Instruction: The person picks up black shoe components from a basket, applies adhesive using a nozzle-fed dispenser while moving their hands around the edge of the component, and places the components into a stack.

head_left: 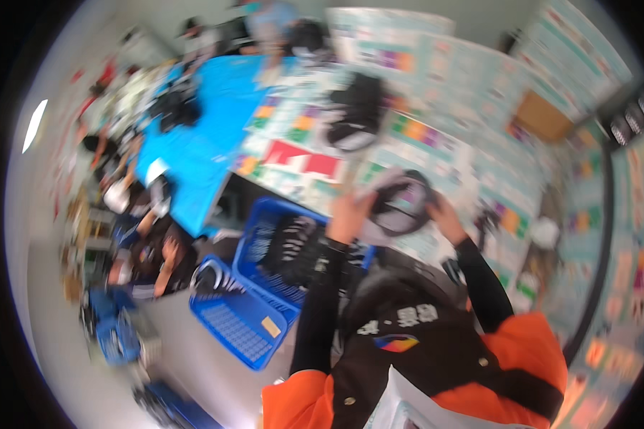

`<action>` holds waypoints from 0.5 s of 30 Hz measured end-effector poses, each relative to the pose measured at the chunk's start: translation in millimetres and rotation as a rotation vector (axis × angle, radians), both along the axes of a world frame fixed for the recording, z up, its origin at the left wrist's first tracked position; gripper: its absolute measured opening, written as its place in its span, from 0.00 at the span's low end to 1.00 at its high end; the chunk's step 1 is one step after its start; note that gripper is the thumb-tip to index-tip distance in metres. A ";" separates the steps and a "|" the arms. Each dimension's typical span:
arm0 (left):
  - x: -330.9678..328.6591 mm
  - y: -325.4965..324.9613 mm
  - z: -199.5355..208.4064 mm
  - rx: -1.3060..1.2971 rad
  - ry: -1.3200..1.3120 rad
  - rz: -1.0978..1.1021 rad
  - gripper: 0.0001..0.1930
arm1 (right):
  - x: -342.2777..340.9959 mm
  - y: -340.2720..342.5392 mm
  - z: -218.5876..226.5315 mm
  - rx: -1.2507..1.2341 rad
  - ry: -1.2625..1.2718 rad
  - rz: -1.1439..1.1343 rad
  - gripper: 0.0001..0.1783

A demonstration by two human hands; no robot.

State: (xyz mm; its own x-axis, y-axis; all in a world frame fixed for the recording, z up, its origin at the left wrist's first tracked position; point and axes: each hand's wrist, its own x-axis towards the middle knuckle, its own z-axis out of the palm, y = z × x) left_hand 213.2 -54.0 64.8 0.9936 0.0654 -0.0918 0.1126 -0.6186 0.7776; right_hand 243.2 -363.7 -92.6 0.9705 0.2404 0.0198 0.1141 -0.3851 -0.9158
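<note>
Baskets [229, 332], blue, sit beside my left forearm [315, 304]. My left hand [349, 214] and right hand [446, 219] grasp a grey cap [401, 207] by opposite sides, its hollow facing me, above the patterned table [447, 161]; beyond the cap lies a dark blurred heap [358, 100], with blue sheeting [222, 107] farther left.
</note>
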 end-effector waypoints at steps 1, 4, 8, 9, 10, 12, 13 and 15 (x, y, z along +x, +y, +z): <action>4.6 -9.5 -2.0 0.000 -0.241 -0.067 0.15 | -0.3 -7.9 -21.2 0.203 0.132 0.076 0.37; 25.3 -50.2 -2.5 0.270 -0.242 -0.163 0.13 | -30.0 -70.1 -48.3 -0.624 0.042 -0.303 0.31; 58.3 -103.4 -43.2 0.335 -0.256 -0.308 0.13 | -62.8 -134.8 -83.5 -0.832 0.348 -0.582 0.36; 65.4 -116.4 -52.8 0.372 -0.244 -0.373 0.13 | -68.7 -152.5 -98.8 -0.878 0.220 -0.649 0.38; 68.6 -125.7 -60.9 0.371 -0.239 -0.383 0.13 | -72.0 -163.1 -108.0 -0.920 0.091 -0.703 0.40; 74.4 -140.5 -73.9 0.470 -0.111 -0.448 0.13 | -70.0 -183.0 -122.9 -0.908 0.019 -0.710 0.41; 73.4 -136.2 -86.2 0.450 -0.144 -0.411 0.13 | -63.5 -176.4 -119.1 -0.859 0.078 -0.638 0.41; 75.9 -144.6 -84.6 0.446 -0.144 -0.425 0.12 | -52.4 -179.5 -115.8 -0.809 0.165 -0.632 0.40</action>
